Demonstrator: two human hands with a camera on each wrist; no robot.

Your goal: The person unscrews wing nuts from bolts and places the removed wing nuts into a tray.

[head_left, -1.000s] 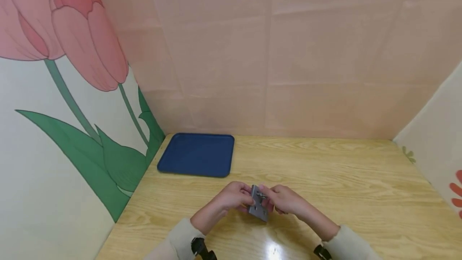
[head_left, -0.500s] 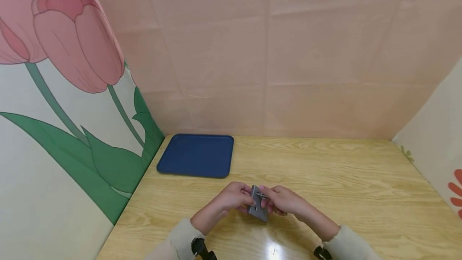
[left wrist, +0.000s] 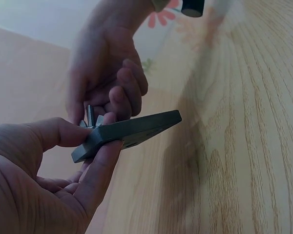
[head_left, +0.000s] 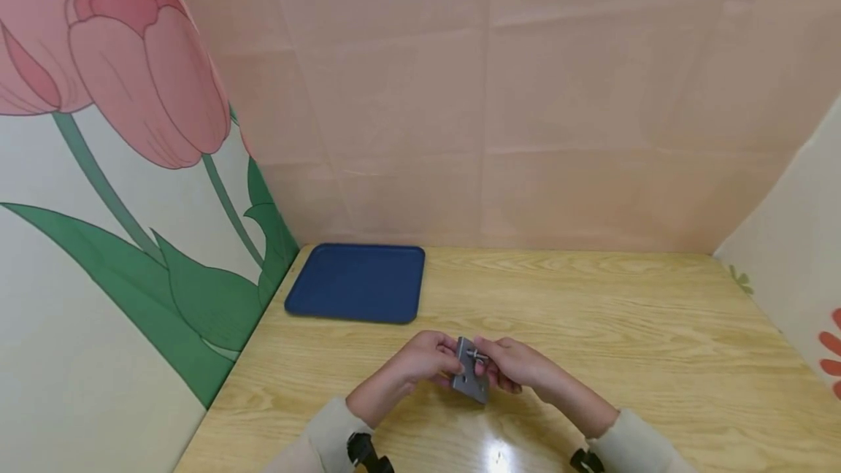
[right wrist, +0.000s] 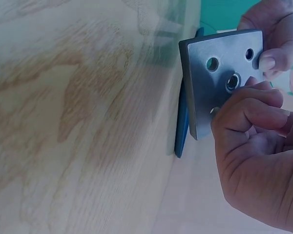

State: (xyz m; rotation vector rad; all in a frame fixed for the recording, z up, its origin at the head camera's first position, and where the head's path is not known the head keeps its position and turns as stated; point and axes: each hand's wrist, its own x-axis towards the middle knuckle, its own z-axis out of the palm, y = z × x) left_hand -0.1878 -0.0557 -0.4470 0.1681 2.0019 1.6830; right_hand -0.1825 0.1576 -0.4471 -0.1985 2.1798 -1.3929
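A grey metal plate [head_left: 470, 383] with several round holes is held tilted above the table. My left hand [head_left: 425, 356] pinches one edge of it between thumb and fingers, as the left wrist view of the plate [left wrist: 136, 127] shows. From its face sticks a threaded bolt [left wrist: 91, 115] with a small winged piece, a wing nut [left wrist: 99, 120], around it. My right hand [head_left: 519, 367] pinches at this wing nut with thumb and forefinger, its other fingers curled. In the right wrist view, these fingers cover part of the plate [right wrist: 205, 92].
A blue tray [head_left: 358, 283] lies at the back left of the wooden table [head_left: 591, 312]. A pinkish sheet [head_left: 525, 130] hangs behind the table, and a wall with painted tulips [head_left: 125, 79] stands on the left.
Both hands and the plate stay in nearly the same place. The right thumb and fingers have shifted slightly at the wing nut, leaving more of the bolt showing.
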